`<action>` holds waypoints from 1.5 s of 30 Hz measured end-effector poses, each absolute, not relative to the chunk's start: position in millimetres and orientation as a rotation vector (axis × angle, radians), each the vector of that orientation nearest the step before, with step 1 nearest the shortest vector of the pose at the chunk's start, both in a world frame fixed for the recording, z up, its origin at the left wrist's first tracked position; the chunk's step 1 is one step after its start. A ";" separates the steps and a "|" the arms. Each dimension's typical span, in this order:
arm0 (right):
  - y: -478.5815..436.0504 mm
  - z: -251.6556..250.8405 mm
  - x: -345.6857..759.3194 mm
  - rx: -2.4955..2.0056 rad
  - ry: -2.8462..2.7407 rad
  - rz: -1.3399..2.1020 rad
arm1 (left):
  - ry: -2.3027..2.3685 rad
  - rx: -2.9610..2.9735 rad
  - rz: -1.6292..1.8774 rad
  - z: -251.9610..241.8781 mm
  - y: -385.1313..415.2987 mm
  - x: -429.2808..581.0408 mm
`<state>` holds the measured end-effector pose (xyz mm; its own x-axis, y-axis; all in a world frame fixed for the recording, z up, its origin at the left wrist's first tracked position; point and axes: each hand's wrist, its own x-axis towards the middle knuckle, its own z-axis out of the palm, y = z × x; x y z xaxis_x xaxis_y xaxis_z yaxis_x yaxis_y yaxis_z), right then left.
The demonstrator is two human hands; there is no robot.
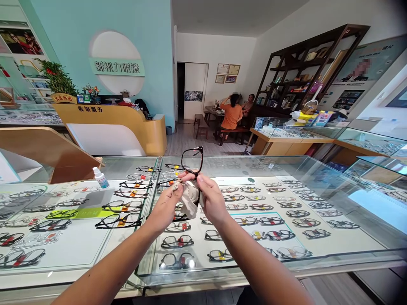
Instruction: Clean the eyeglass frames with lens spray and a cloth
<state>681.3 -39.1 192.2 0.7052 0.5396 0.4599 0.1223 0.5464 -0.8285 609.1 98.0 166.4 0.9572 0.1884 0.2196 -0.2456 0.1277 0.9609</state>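
Observation:
Above the glass display case [267, 167], both my hands meet around one pair of dark-framed eyeglasses [201, 157]. My left hand [168, 203] pinches a pale cleaning cloth [190, 199] that is wrapped about the lower part of the glasses. Closed on the frame near its middle is my right hand [211, 197], fingers also touching the cloth. One rim stands up clear above my fingers; the other lens is mostly hidden by cloth and hand. A small white spray bottle [101, 178] stands on the glass to the left of my hands.
Rows of eyeglasses [294, 205] lie inside the case, and several dark frames [130, 192] rest left of my hands. A brown wooden panel [47, 152] juts in at left. Behind are a cashier counter [155, 131], people seated at a table [233, 112] and a wooden shelf [295, 72].

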 end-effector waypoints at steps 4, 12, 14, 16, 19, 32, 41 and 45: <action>-49.2 206.2 693.7 -0.932 -0.696 0.181 | 0.000 1.366 0.254 167.4 98.1 610.5; -63.9 213.1 721.0 -0.925 -0.600 0.030 | -0.190 1.362 -0.110 167.9 83.7 600.5; -64.3 212.7 722.4 -0.924 -0.597 0.031 | -0.239 1.419 -0.180 162.5 80.2 598.7; -65.4 212.9 723.4 -0.922 -0.601 0.039 | -0.277 1.459 -0.275 157.4 76.3 597.5; -69.1 213.9 726.7 -0.934 -0.629 0.048 | -0.374 1.478 -0.438 153.1 69.8 594.4; -82.5 215.5 740.2 -1.100 -0.866 0.241 | -0.450 2.197 0.635 161.6 98.2 604.6; -79.5 213.5 740.2 -1.259 -0.938 0.510 | -0.208 1.994 1.183 175.3 137.1 616.6; -78.6 212.4 741.4 -1.291 -1.009 0.617 | -0.228 2.025 1.254 177.7 144.0 617.6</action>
<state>741.4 -78.6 212.4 0.4623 0.8475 0.2608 0.1540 0.2129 -0.9649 617.6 144.0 177.7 0.5087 0.2168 0.8332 -0.4967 -0.7165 0.4897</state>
